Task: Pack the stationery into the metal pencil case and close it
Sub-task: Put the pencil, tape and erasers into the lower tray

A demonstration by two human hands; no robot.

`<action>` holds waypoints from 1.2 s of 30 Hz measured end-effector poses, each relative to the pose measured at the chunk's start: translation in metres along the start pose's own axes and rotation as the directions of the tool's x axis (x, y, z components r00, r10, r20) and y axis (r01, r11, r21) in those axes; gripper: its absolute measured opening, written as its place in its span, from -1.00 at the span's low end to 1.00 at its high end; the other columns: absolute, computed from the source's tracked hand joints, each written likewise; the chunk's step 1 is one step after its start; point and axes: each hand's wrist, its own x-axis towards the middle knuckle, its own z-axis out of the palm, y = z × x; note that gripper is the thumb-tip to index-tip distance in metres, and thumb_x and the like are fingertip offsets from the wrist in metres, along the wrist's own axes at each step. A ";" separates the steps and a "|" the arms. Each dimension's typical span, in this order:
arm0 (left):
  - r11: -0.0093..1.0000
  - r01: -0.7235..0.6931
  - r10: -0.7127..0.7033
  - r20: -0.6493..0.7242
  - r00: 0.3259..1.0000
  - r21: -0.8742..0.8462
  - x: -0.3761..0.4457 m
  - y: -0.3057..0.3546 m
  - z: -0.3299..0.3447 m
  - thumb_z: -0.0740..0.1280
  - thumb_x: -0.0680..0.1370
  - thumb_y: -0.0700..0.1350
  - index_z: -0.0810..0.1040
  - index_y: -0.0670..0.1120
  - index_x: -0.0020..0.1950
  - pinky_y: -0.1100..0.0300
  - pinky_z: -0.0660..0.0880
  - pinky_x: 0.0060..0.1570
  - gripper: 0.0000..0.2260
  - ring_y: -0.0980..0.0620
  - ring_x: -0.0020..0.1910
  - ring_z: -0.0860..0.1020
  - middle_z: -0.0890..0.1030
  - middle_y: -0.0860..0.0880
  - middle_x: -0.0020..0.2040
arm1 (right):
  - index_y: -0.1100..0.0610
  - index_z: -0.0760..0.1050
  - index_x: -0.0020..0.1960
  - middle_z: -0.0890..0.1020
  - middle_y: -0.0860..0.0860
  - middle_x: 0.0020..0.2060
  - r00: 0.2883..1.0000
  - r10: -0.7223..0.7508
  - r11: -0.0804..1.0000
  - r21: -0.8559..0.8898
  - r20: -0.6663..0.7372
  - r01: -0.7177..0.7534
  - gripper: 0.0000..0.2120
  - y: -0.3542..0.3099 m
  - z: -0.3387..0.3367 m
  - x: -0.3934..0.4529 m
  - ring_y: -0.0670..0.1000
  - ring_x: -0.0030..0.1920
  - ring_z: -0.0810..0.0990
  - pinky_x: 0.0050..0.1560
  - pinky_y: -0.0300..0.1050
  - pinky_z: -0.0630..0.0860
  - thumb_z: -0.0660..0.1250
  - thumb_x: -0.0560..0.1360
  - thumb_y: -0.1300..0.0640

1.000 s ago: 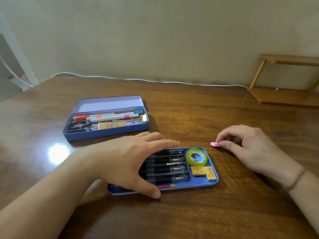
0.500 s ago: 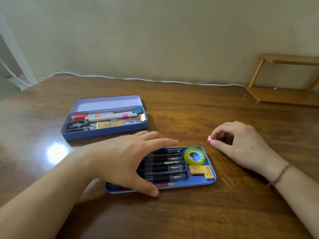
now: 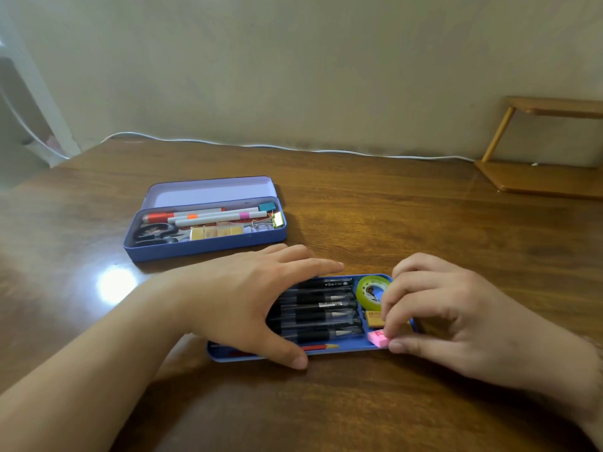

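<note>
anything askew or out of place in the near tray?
Nothing stands out. The black pens lie parallel in the blue tray, tape roll flat at its right end. The right hand pinches a pink eraser at the tray's corner; the left hand steadies the tray.

The left hand (image 3: pixel 241 298) covers the left part of the blue tray (image 3: pixel 346 350), hiding the back ends of the black pens (image 3: pixel 321 316) and most of the red pencil (image 3: pixel 318 347). The right hand (image 3: pixel 456 321) hides the tray's right end, part of the green tape roll (image 3: pixel 368 290) and most of the yellow eraser (image 3: pixel 373 318). Print on the pink eraser (image 3: pixel 378 338) between its fingertips is partly covered, unreadable.
</note>
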 end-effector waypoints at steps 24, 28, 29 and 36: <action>1.000 -0.014 0.014 -0.001 1.000 -0.011 0.001 -0.002 0.001 0.44 0.34 0.37 -0.09 0.40 0.50 0.12 0.41 0.34 -0.09 0.28 0.36 0.28 0.22 0.33 0.37 | -0.21 0.58 -0.09 0.43 -0.29 -0.07 0.992 0.126 0.991 -0.040 0.024 -0.125 -0.84 -0.007 0.006 0.002 -0.13 0.15 0.40 0.05 -0.16 0.45 0.29 0.41 -0.22; 1.000 -0.010 0.010 -0.001 1.000 0.004 0.001 -0.002 0.001 0.44 0.34 0.37 -0.11 0.40 0.49 0.15 0.41 0.33 -0.09 0.31 0.34 0.28 0.22 0.34 0.36 | -0.30 0.52 0.03 0.39 -0.34 0.02 0.984 0.146 0.988 -0.069 0.106 -0.139 -0.78 -0.005 -0.002 0.000 -0.16 0.25 0.34 0.13 -0.13 0.44 0.27 0.41 -0.28; 1.000 -0.008 0.008 0.001 1.000 0.003 0.002 -0.002 0.001 0.44 0.34 0.38 -0.11 0.41 0.49 0.15 0.41 0.34 -0.08 0.30 0.34 0.28 0.22 0.34 0.36 | -0.31 0.49 0.08 0.38 -0.35 0.06 0.981 0.149 0.988 -0.064 0.122 -0.142 -0.74 -0.004 -0.003 0.000 -0.15 0.27 0.32 0.16 -0.13 0.44 0.29 0.41 -0.27; 1.000 0.029 -0.029 0.034 0.999 0.005 -0.001 -0.003 0.000 0.47 0.30 0.37 -0.18 0.42 0.49 0.26 0.31 0.35 0.00 0.32 0.36 0.22 0.17 0.35 0.40 | -0.49 0.05 0.36 0.23 -0.45 0.24 0.929 0.324 0.940 0.050 0.181 -0.337 -0.19 0.005 -0.009 -0.002 -0.30 0.36 0.22 0.33 -0.13 0.39 0.46 0.27 -0.31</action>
